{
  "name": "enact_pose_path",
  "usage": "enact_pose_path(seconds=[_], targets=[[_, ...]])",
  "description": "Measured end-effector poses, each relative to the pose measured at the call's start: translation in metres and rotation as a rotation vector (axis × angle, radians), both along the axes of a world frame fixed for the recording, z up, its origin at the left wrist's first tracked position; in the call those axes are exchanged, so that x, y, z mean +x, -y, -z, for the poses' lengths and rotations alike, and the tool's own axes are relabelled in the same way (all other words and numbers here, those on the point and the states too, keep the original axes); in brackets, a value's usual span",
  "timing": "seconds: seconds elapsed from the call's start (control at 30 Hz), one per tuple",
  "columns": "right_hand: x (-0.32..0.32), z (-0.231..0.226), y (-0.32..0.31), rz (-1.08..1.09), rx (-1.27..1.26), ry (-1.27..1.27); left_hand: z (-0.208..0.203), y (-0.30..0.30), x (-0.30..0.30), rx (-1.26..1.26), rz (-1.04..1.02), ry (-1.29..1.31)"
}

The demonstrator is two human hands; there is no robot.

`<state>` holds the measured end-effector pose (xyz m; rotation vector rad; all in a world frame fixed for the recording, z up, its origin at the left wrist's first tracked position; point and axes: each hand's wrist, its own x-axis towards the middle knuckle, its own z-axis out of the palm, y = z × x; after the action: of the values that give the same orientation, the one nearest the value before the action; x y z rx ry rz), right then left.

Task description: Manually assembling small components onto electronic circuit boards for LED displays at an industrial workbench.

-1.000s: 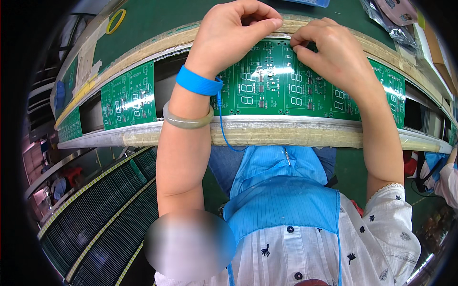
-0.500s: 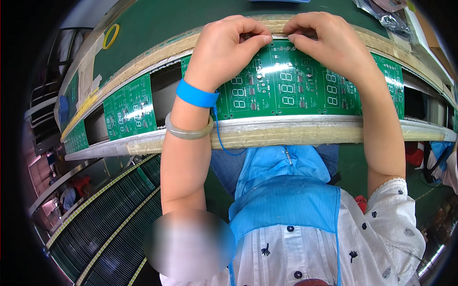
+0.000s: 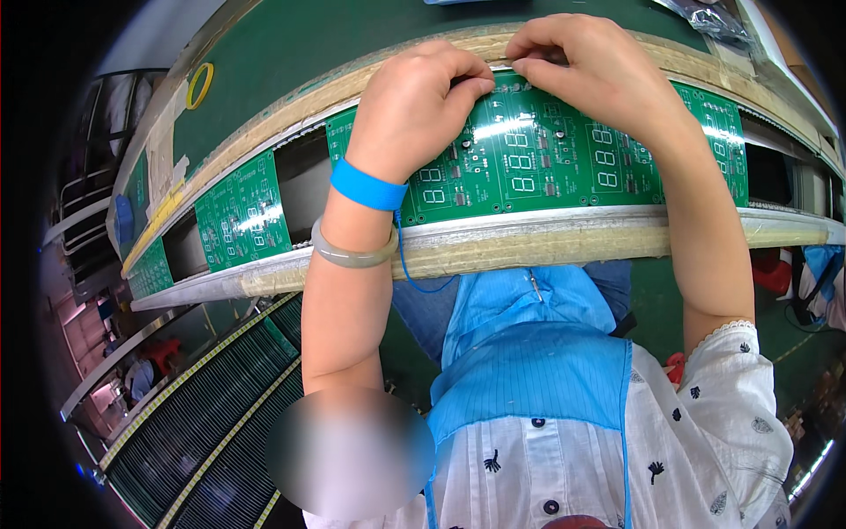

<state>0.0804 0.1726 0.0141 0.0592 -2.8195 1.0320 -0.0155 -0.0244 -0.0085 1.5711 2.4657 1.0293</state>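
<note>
A green circuit board panel with white digit displays and small dark parts lies in front of me between two rails. My left hand, a blue strap at its wrist, is over the panel's upper left part. Its thumb and forefinger are pinched together at the panel's far edge. Beside it, my right hand has its thumb and forefinger bent close together at the same edge. The two sets of fingertips are a small gap apart. Whatever lies between the fingers of either hand is hidden or too small to tell.
More green boards sit along the track to the left. A tape-covered near rail and a far rail border it. A yellow ring rests on the green tabletop. Slotted black racks stand lower left.
The view has tilted slightly. My left fingertips have come down a little from the far rail toward the panel's edge, and the gap between the two hands' fingertips looks slightly narrower.
</note>
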Motion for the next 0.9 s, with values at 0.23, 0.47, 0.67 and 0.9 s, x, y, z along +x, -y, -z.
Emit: enact_pose_path(seconds=[0.23,0.47,0.67,0.9], targets=[[0.0007,0.0005,-0.0001,0.007,-0.004,-0.002,-0.0014,-0.0015,0.0021,-0.002,-0.009,-0.055],[0.0007,0.0014,-0.0009,0.003,-0.006,-0.008,-0.0028,-0.002,0.0046,-0.015,-0.018,-0.093],[0.0013,0.0014,-0.0008,0.0,-0.019,-0.006,-0.0011,-0.0027,0.0049,-0.004,-0.034,-0.067],[0.0019,0.0022,-0.002,0.009,-0.015,-0.008,-0.003,-0.0053,0.0078,0.007,-0.028,-0.076]])
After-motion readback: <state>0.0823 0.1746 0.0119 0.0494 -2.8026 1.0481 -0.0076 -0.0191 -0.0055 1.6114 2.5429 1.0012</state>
